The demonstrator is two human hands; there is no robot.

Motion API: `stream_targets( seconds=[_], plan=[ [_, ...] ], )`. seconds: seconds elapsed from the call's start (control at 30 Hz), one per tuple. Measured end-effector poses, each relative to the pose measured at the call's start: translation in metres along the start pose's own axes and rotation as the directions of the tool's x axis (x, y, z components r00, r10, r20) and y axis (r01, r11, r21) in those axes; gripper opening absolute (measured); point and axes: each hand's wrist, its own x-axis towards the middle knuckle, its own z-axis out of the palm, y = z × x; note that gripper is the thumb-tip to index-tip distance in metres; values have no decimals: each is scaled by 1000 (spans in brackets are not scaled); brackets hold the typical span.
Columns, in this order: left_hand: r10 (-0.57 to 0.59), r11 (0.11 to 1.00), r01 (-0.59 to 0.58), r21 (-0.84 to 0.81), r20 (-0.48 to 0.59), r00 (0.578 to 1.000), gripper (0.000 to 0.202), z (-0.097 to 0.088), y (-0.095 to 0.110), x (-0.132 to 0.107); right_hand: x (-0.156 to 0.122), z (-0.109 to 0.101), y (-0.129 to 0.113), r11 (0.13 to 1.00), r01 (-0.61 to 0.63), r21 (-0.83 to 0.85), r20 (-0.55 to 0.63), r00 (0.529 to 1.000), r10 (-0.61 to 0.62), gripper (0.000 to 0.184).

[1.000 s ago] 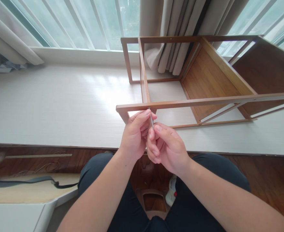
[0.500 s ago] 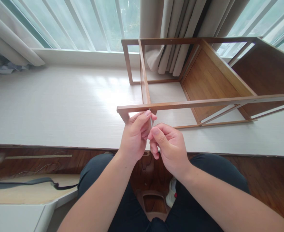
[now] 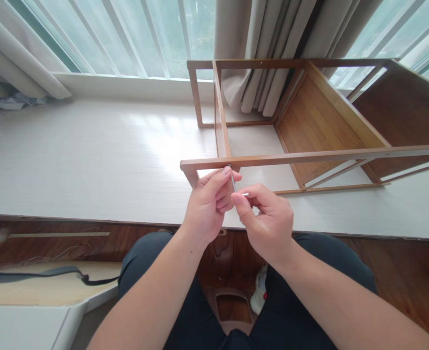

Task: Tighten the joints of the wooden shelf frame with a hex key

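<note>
A wooden shelf frame lies on its side on the pale window ledge. Against the underside of its near rail sits the tip of a thin L-shaped hex key. My left hand has its thumb and fingers closed round the upper end of the key, just below the rail. The short bent end of the key is pinched between the thumb and forefinger of my right hand. Any screw at the key's tip is hidden by my left fingers.
Grey curtains hang behind the frame, by the window. Below the ledge are my knees, a brown stool and a shoe. A white-edged board with a dark strap lies at lower left.
My right hand has shifted right and turned, bringing the key's bent end into sight. My left hand keeps its place at the rail. The whole view has moved slightly.
</note>
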Motion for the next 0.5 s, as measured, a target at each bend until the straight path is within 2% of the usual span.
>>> stream_targets(
  seconds=[0.1, 0.2, 0.33, 0.5],
  plan=[
    [0, 1000, 1, -14, 17, 1000, 33, -1, -1, 1, 4, -2, 0, 988, 144, -63, -20, 989, -146, 14],
    [1, 1000, -1, -7, 22, 1000, 34, -2, -1, 1, 6, -3, 1, 988, 152, -28, 11, 988, -152, 14],
    [13, 1000, -13, 4, 19, 1000, 34, -2, -2, 2, 4, -2, 2, 987, -25, 161, 99, 995, 9, 23],
    [41, 999, -41, 9, 24, 999, 33, -2, -1, 4, 1, 1, 2, 875, -289, 388, 213, 952, 220, 32]
  ],
)
